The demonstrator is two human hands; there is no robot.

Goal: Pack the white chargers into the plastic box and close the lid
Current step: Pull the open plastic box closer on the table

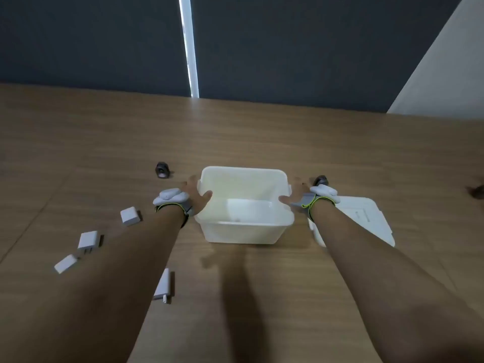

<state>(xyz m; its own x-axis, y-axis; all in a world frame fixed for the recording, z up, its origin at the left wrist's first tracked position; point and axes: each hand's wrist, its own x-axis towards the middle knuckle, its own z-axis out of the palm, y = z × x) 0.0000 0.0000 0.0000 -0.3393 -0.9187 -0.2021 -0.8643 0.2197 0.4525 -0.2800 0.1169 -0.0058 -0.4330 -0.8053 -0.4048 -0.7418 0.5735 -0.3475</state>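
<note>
The translucent white plastic box [243, 233] stands open in the middle of the wooden table. My left hand [195, 196] grips its left rim, thumb over the edge. On the opposite side my right hand [294, 196] holds the right rim. The box's lid [366, 218] lies flat on the table to the right, partly under my right forearm. Several white chargers lie to the left: one [129, 216] near my left wrist, one [88, 240] with prongs showing, one [65, 263] further out, and one [163, 284] between my forearms. Inside the box only a pale shape is visible.
A small dark round object [162, 169] sits behind the left hand, another [321, 180] behind the right hand. A dark thing [475, 192] shows at the right edge. The table's far edge meets a dark wall.
</note>
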